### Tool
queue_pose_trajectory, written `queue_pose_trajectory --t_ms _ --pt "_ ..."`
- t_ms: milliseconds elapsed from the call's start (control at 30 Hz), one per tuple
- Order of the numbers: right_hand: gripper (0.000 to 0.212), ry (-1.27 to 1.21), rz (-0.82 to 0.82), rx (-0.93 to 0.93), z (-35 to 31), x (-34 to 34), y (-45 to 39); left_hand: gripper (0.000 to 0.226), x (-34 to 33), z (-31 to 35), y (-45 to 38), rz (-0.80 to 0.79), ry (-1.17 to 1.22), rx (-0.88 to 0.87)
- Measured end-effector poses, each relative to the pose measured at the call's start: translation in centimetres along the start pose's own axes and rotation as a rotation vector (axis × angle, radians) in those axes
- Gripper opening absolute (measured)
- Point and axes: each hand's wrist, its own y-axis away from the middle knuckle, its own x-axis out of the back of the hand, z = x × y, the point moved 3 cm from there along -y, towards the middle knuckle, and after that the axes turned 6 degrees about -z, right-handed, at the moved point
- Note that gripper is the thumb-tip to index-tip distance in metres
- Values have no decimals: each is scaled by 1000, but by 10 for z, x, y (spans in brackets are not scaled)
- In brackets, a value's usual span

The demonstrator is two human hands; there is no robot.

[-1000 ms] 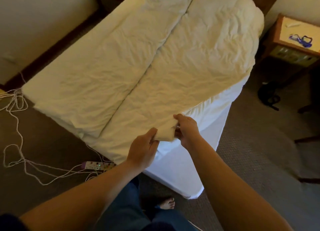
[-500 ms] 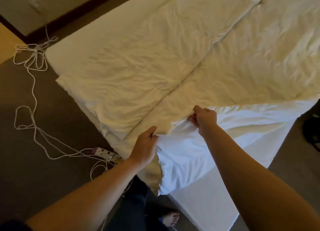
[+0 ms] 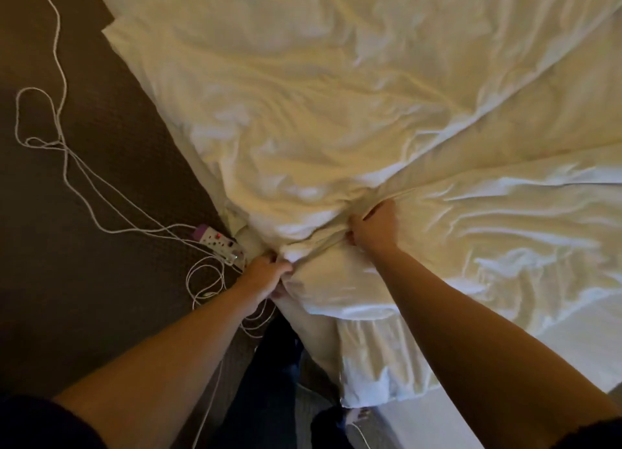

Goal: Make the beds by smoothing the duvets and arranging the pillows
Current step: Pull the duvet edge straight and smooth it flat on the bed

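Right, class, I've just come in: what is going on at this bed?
A person is making the bed. Both hands grip the cream duvet near its corner: the left hand at the edge, the right hand bunching a fold. The duvet is badly wrinkled. A power strip and white cables lie on the carpet.
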Motion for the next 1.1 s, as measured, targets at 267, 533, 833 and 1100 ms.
queue_pose_trajectory --t_ms 267,533,833,1100 --pt "62 -52 93 14 -39 -13 11 23 27 14 -19 238 298 -252" --pt "64 56 24 -16 -62 -33 24 57 13 9 10 395 312 -228" --pt "41 -75 -104 125 -20 -6 87 28 15 -8 -1 485 207 -188" --pt "64 594 -88 222 121 -18 241 49 -7 -24 -11 426 375 -233"
